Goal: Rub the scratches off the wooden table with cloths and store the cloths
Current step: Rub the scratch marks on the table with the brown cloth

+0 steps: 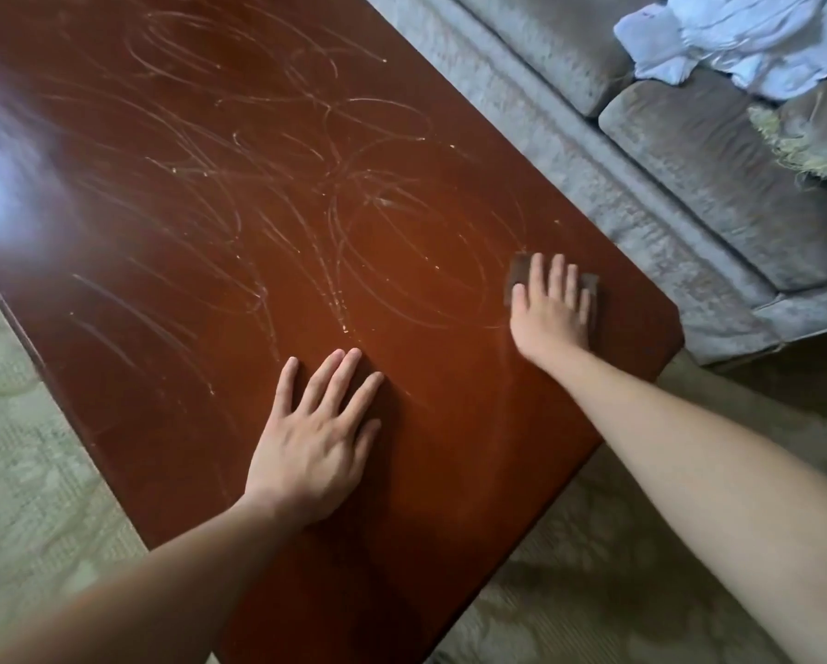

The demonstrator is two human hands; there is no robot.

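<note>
Glossy reddish-brown wooden table (239, 222), scrawled with pale scratches (363, 242). Right hand (550, 311), fingers flat, presses a brown cloth pad (593, 289) at three o'clock; left hand (313, 438) lies flat and empty at six, bracing.

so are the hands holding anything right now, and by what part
Nothing is gripped. The right hand presses flat on top of a brown cloth; the left hand lies flat on the wooden table.
</note>
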